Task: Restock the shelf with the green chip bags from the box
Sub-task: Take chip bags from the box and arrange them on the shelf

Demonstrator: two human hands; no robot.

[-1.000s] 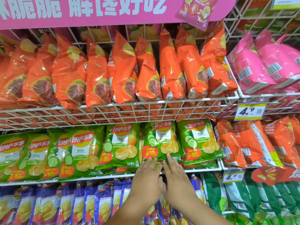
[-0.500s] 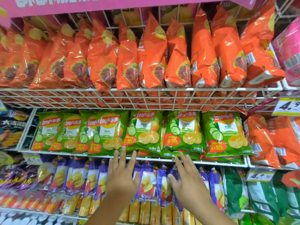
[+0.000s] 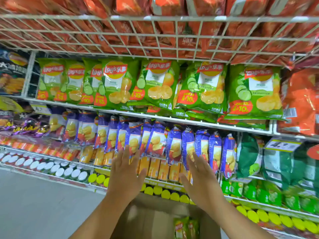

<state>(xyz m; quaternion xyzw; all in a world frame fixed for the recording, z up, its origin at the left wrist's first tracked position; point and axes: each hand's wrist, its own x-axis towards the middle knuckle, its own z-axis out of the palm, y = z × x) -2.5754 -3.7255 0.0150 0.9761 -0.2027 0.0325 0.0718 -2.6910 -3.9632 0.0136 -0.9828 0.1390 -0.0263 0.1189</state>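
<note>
Several green chip bags (image 3: 155, 85) stand in a row on the white wire shelf (image 3: 189, 120) across the middle of the view. Below, a brown cardboard box (image 3: 151, 219) sits on the floor with green chip bags in the box (image 3: 185, 227) showing at its right side. My left hand (image 3: 125, 176) and my right hand (image 3: 201, 181) hover above the box with fingers straight and spread. Both hold nothing, in front of the purple bags, well below the green row.
Orange bags fill the wire basket (image 3: 155, 35) overhead. Purple chip bags (image 3: 155, 140) hang under the green shelf, with orange packs and yellow-lidded cans (image 3: 165, 194) lower down. Dark green bags (image 3: 248, 156) and a price tag (image 3: 283, 144) sit right. Grey floor (image 3: 43, 204) lies left.
Both hands have dropped from the green bags' shelf edge to below the purple row and spread apart. The view tilted down, bringing the box and floor into sight.
</note>
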